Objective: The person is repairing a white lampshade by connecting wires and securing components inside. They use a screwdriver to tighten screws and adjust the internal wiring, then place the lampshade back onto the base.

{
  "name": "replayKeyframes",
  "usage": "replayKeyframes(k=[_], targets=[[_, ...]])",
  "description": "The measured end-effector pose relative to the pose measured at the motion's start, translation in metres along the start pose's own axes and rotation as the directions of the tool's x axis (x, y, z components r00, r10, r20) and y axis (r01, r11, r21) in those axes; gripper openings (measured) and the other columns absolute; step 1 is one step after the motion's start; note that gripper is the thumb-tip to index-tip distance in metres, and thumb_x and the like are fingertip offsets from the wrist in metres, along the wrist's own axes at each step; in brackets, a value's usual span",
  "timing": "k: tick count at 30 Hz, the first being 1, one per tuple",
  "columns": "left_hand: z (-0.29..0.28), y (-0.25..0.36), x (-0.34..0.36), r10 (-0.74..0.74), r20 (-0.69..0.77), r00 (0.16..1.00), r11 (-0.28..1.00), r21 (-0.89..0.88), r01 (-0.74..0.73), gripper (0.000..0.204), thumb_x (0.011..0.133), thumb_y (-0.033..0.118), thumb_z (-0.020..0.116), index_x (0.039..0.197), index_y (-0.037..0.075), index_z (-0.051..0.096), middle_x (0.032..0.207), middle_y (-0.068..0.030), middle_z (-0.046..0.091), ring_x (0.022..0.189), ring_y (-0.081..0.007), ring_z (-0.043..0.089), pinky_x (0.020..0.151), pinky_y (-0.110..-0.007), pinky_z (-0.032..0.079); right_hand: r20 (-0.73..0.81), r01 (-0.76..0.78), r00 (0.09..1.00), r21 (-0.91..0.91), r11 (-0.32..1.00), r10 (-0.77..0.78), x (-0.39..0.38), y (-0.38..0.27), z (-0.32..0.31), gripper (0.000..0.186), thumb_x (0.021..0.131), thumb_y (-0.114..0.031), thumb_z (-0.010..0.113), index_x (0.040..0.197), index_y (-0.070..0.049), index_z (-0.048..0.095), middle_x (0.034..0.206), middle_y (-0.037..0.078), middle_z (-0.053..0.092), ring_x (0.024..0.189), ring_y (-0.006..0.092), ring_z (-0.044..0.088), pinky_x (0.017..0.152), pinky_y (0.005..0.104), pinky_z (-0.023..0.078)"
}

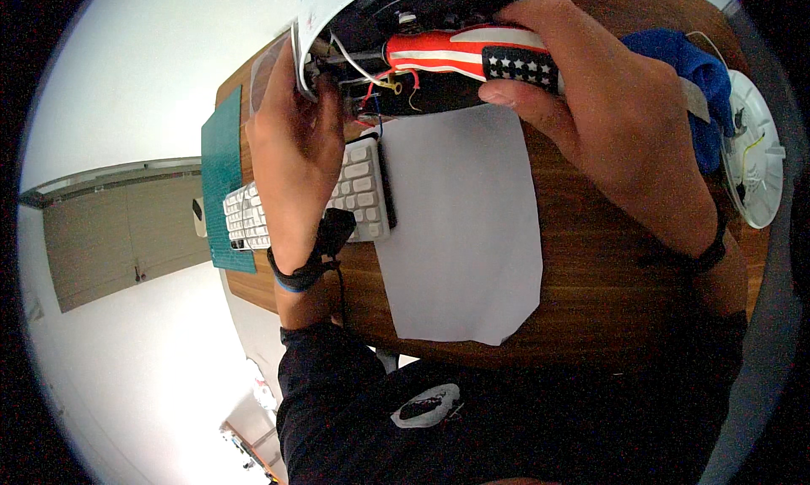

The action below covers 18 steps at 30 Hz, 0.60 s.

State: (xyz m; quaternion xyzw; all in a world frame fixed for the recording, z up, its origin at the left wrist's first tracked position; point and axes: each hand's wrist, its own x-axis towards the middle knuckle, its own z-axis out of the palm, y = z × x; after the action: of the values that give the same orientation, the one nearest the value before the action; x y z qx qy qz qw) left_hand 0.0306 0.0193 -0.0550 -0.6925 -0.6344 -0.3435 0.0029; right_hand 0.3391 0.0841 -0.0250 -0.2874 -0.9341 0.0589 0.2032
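At the top of the head view lies a white, round-sided appliance housing, its dark inside facing me. My left hand grips its left rim, thumb and fingers on either side. My right hand is wrapped round a screwdriver with a red and white striped, star-patterned handle. Its shaft points left into the housing, toward my left fingertips; the tip is hard to make out there. Loose red and white wires hang from the opening below the shaft, one ending in a brass-coloured ring terminal.
White paper lies on the brown wooden table below the housing. A white keyboard and a green mat are at left. On the right are a blue cloth and a white round cover with a yellow-green wire.
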Motion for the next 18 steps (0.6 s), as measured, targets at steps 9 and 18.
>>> replayKeyframes(k=[9, 18], targets=[[-0.002, 0.002, 0.0, 0.006, -0.005, 1.0, 0.998, 0.062, -0.006, 0.051, 0.105, 0.002, 0.069, 0.155, 0.0, 0.06, 0.141, -0.027, 0.068, 0.119, -0.0374, 0.075, 0.097, -0.041, 0.062, -0.051, -0.026, 0.998, 0.175, 0.984, 0.035, -0.004, -0.002, -0.001, 0.048, 0.101, -0.016, 0.079, 0.136, -0.002, 0.049, 0.117, 0.021, 0.066, 0.076, 0.0239, 0.077, 0.061, 0.0337, 0.063], [0.0, 0.003, 0.001, 0.047, -0.031, 0.998, 0.998, 0.038, -0.046, 0.048, 0.106, 0.003, 0.068, 0.154, -0.002, 0.06, 0.136, -0.0266, 0.071, 0.11, -0.0325, 0.078, 0.089, -0.038, 0.064, -0.084, -0.147, 0.984, 0.089, 0.985, 0.154, -0.014, 0.006, 0.022, 0.057, 0.094, -0.034, 0.088, 0.135, -0.011, 0.056, 0.115, 0.017, 0.076, 0.089, 0.0355, 0.08, 0.069, 0.0416, 0.062]])
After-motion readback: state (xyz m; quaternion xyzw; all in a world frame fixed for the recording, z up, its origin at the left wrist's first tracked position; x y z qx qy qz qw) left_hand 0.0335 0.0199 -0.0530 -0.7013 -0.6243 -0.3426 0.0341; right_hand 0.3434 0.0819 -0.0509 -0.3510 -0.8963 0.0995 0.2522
